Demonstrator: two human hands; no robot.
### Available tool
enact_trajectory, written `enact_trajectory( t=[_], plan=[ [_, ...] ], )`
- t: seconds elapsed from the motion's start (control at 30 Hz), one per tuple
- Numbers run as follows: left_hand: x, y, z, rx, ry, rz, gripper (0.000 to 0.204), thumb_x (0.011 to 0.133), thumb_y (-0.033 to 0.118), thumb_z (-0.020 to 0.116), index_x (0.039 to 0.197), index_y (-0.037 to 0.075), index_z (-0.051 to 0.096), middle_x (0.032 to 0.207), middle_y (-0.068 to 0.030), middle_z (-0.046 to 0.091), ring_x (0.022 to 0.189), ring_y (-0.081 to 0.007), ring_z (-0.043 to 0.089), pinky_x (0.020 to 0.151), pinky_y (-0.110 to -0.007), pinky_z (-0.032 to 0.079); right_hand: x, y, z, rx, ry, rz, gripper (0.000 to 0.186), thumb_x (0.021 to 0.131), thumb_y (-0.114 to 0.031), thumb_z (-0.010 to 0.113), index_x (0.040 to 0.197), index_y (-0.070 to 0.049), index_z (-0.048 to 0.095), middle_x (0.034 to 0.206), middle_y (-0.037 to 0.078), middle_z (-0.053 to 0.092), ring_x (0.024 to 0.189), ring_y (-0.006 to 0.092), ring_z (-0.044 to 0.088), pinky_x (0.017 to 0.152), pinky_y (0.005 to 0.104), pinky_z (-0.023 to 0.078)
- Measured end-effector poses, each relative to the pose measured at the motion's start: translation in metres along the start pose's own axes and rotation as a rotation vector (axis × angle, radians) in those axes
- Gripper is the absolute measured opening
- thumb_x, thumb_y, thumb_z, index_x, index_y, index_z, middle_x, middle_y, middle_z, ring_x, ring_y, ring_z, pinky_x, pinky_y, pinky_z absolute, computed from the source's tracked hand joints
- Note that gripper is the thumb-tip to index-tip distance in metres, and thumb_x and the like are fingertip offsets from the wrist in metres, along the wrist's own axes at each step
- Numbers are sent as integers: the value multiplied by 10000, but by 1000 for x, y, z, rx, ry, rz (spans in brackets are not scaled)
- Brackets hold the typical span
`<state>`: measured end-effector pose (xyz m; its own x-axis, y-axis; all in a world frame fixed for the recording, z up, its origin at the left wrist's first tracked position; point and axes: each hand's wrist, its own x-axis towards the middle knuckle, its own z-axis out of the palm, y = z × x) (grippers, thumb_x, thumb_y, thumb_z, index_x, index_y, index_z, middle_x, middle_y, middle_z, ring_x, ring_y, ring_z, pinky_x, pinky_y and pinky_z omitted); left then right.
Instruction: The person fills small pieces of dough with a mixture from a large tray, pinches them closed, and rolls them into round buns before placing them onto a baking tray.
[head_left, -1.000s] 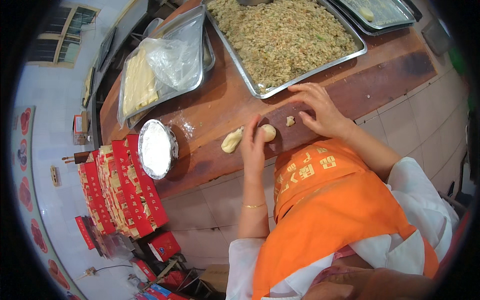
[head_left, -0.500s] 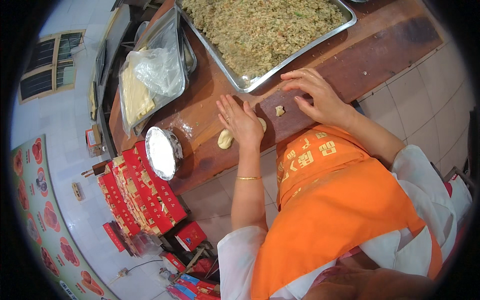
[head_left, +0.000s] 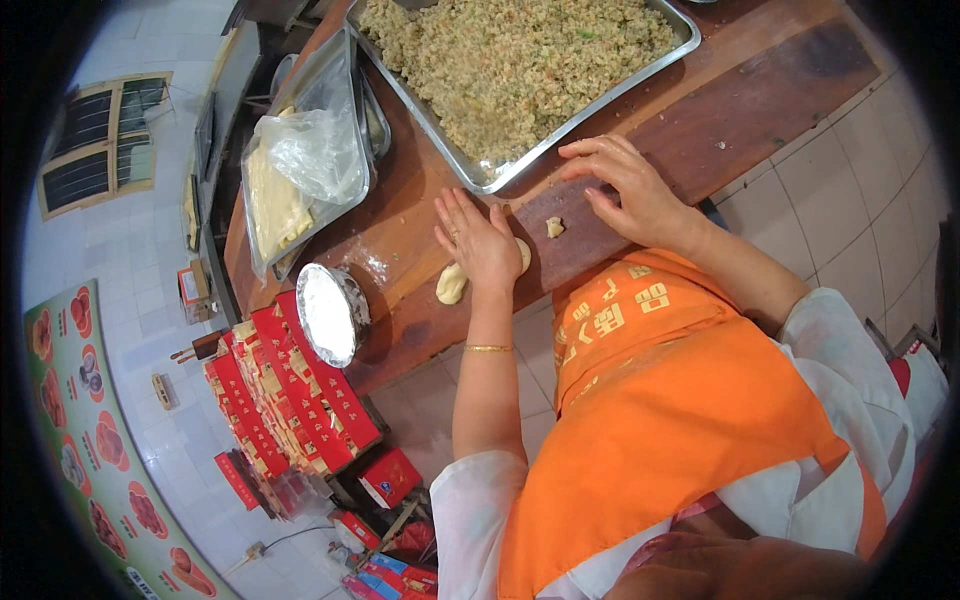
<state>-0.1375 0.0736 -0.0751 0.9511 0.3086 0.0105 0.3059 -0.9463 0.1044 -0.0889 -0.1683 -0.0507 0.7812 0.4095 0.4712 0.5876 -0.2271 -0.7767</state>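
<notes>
I see the dough roll lying near the front edge of the wooden worktop, with my left hand pressed flat on it, fingers spread, gripping nothing. A small dough piece lies just beside it, between both hands. My right hand rests open on the worktop, holding nothing. Beyond sits the filling tray; a flour bowl stands toward the left edge.

The left hand lies flat, palm down, fingers straight and close together, on a bare forearm reaching straight forward with a thin gold bangle at the wrist. The right hand is palm down, fingers loosely spread and slightly arched, its forearm angling in from the right.
</notes>
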Motion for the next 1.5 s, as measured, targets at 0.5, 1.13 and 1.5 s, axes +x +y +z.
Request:
enact_trajectory(
  t=[0.5,1.13,1.5],
  plan=[
    [-5,8,3,24,145,117,662,1043,417,380,1473,-85,349,1584,-193,302,1511,-312,180,1206,-519,95,-18,-4,-4,-37,-67,73,217,816,23,625,1022,-42,637,1260,114,579,1185,337,521,978,430,458],
    [-70,-16,-22,-558,49,146,655,904,111,677,1463,-24,362,1382,-230,468,1296,-360,440,1093,-462,353,-12,-15,11,109,-158,92,200,833,16,626,1025,-41,641,984,123,639,959,322,617,836,416,513],
    [-58,31,-43,-2414,-410,-214,562,1055,459,378,1402,19,426,1388,-132,522,1278,-283,507,1024,-427,455,35,-53,12,-100,-310,-298,583,775,-186,772,1305,-100,544,1141,145,592,1091,367,550,935,466,455]
  ],
)
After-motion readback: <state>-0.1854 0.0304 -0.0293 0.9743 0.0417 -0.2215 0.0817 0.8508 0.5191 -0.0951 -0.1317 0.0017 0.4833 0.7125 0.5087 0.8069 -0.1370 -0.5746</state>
